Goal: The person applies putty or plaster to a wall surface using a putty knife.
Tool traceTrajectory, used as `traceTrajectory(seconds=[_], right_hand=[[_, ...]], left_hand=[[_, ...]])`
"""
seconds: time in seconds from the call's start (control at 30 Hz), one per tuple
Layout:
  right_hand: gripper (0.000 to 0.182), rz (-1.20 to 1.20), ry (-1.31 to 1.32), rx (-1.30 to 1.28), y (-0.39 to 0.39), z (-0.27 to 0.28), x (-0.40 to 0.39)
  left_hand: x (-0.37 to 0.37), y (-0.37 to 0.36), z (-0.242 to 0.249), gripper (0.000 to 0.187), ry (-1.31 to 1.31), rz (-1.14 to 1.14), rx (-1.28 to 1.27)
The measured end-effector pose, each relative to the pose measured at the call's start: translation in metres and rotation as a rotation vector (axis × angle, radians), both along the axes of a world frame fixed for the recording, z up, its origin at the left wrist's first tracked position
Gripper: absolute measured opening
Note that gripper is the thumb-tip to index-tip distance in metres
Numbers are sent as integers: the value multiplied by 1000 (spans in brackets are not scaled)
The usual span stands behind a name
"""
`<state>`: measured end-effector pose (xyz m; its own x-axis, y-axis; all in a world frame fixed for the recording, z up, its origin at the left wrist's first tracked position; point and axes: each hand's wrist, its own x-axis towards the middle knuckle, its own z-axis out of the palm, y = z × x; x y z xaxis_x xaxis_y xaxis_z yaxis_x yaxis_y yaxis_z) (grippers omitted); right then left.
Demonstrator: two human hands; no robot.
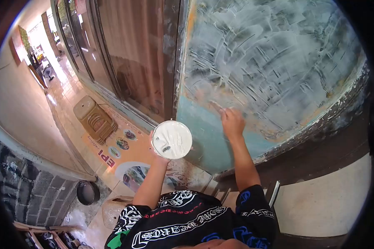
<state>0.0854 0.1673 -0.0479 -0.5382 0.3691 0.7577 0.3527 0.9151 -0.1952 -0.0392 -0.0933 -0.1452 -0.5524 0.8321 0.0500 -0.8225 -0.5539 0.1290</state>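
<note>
Tub of white paste [172,140], just the one, and I've got it up in the left hand [153,152], near the lower left edge of the wall panel [274,62]. Two hands in my view, one thin tool [216,107]. Left forearm reaches straight out, fingers wrapped round the tub's side; the tub hides most of that hand from me. Right arm's stretched up, right hand [232,121] clenched round the tool near the panel's lower left part. Tool's blurry, so I can't tell its shape or whether it touches. White smears cover the panel's upper area, with teal showing along the bottom.

Around me: one brown stool [94,118] by the upper left edge of a printed banner [106,145] on the floor, one black bucket [88,193] beside the block wall [33,191]. Black sleeves and shirt block the bottom edge.
</note>
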Motion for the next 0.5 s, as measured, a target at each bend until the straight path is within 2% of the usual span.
traceTrajectory(seconds=[0.03, 0.07, 0.1, 0.17, 0.3, 0.37, 0.5], right_hand=[[11, -45, 12, 21, 4, 7, 0], [13, -197, -5, 34, 8, 14, 9], [13, -194, -6, 32, 8, 27, 18], [14, -139, 230, -36, 4, 51, 33], [15, -165, 69, -87, -16, 20, 30], [16, 48, 79, -94, -23, -11, 10], [16, -9, -67, -18, 4, -12, -1]], left_hand=[[-1, -3, 1, 78, 7, 3, 0], [-1, -6, 1, 79, -8, -2, 35], [-1, -9, 1, 80, -27, -8, 69], [1, -15, 7, 82, -5, -22, 72], [-3, -17, 8, 84, -65, -7, 91], [-3, -16, 12, 84, 12, -68, 155], [-3, -17, 13, 84, -59, -24, 57]])
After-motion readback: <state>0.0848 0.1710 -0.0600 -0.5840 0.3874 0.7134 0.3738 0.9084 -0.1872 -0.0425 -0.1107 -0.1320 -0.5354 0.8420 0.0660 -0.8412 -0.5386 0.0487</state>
